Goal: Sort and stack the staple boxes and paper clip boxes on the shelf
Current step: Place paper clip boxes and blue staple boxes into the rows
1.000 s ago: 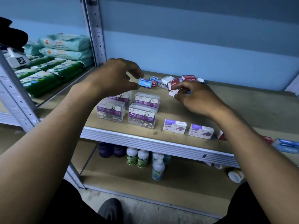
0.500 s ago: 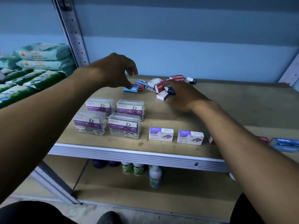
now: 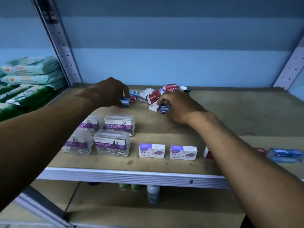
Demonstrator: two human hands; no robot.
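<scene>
On the brown shelf board, my left hand pinches a small blue staple box at the back left of a loose heap of small boxes. My right hand grips another small blue box beside a white box. Several clear paper clip boxes stand in two rows at the front left. Two white and purple staple boxes lie side by side at the front.
A red box and a blue box lie at the front right, partly behind my right arm. Green and pale wipe packs fill the neighbouring shelf on the left. Bottles stand on the lower shelf. Metal uprights frame the bay.
My left hand came down onto the small blue box and now pinches it. My right hand shifted slightly toward me with its blue box. The view moved closer to the shelf.
</scene>
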